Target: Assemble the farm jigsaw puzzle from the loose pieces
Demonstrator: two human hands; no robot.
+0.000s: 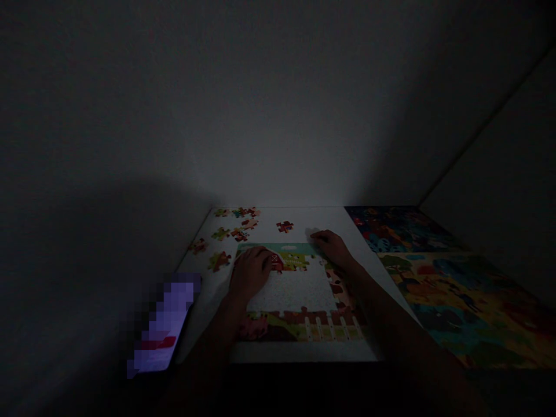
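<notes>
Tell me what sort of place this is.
Probably a dim corner, perhaps at home, used for puzzles: a partly built farm jigsaw lies on a white surface, a plain wall rises behind it, and colourful animal pictures lie to the right.

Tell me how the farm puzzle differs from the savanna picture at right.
The farm puzzle has a bare middle; the savanna picture shows no such gap. The farm puzzle shows a red barn and white fence; the savanna picture, a tree on yellow ground. Both lie flat.
</notes>
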